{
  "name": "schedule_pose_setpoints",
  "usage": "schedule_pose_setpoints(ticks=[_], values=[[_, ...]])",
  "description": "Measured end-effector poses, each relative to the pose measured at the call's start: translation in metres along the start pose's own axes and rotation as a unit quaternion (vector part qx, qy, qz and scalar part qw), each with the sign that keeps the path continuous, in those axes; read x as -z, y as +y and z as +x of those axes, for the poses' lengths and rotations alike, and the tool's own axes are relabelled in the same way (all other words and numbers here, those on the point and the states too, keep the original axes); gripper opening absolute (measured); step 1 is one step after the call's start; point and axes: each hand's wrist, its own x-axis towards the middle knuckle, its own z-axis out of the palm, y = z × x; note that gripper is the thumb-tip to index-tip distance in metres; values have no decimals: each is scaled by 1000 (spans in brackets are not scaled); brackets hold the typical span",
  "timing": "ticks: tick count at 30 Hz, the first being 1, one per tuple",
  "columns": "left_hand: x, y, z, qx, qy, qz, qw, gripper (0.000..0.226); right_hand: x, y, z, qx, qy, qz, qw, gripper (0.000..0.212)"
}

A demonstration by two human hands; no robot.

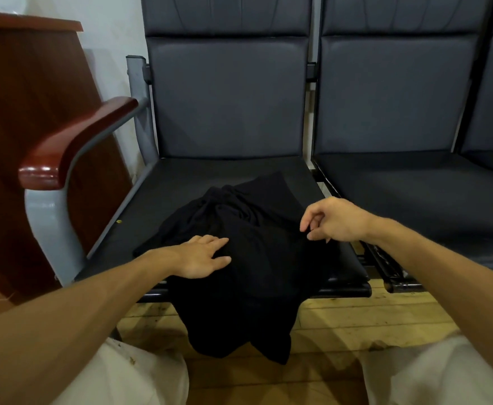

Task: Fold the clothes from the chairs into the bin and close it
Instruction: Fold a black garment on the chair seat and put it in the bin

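A crumpled black garment lies on the seat of the left dark chair and hangs over its front edge toward the floor. My left hand rests flat on the garment's left part with straight fingers. My right hand hovers at the garment's right edge, fingers loosely curled, fingertips close to the cloth; I cannot tell whether they pinch it. No bin is in view.
A second dark chair stands to the right with a bare seat. A red-brown wooden armrest juts out at the left, with a wooden cabinet behind it. The floor is wooden planks. My knees in light trousers are at the bottom.
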Motion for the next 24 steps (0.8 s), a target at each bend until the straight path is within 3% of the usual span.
schedule_pose_setpoints(ticks=[6,8,11,13,16,19,24], values=[[0,-3,23,51,27,60,996,69,12,14,-26,-108,-54,-215,969,22],[2,0,26,49,35,66,996,67,5,18,-30,-70,3,-254,965,22],[3,7,25,31,39,65,997,63,-10,13,-31,59,62,-229,970,17],[4,10,19,12,43,56,997,58,-20,5,-31,89,15,-207,974,19],[5,9,6,-9,68,48,997,50,-29,4,-26,32,-81,-260,962,44],[6,1,-8,-5,81,28,996,49,-32,2,-17,-15,-97,-308,946,55],[5,-21,-30,31,59,-10,998,56,-43,-2,1,-46,-126,-319,938,56]])
